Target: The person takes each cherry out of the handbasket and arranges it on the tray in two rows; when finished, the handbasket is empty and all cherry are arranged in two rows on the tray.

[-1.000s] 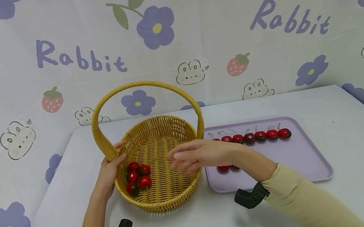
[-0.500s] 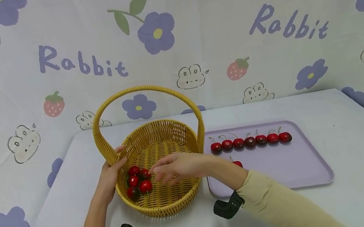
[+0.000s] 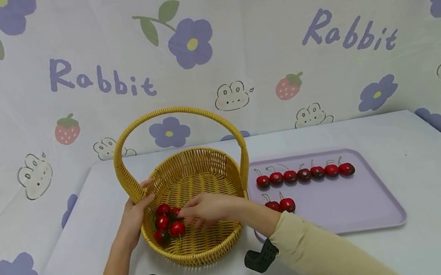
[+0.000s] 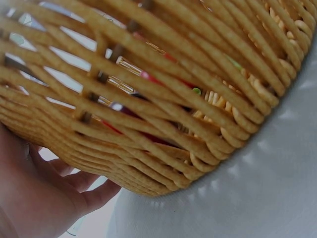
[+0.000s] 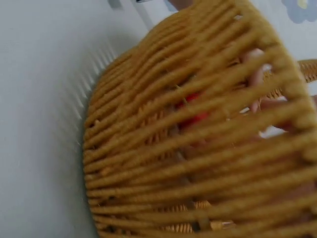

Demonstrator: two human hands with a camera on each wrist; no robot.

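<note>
A yellow wicker basket (image 3: 204, 252) with a tall hoop handle stands on the white table. My left hand (image 3: 131, 223) grips its left rim at the base of the handle. The left wrist view shows the fingers (image 4: 99, 193) against the weave. Several red cherries (image 3: 177, 228) lie together at the left inside the basket. My right hand (image 3: 208, 209) reaches inside from the right, its fingertips at a cherry (image 3: 175, 212) on the near side of the group. Whether they pinch it is hidden. In the right wrist view, the basket wall (image 5: 188, 129) covers most of that hand.
A lilac tray (image 3: 338, 215) lies right of the basket. On it, a row of several cherries (image 3: 304, 175) runs along the back, with two more cherries (image 3: 287, 204) near its left side. A patterned cloth (image 3: 252, 15) hangs behind the table.
My right hand has moved left and down from above the basket's right part to the cherries. Its move uncovered the two cherries at the tray's left. My left hand keeps its grip.
</note>
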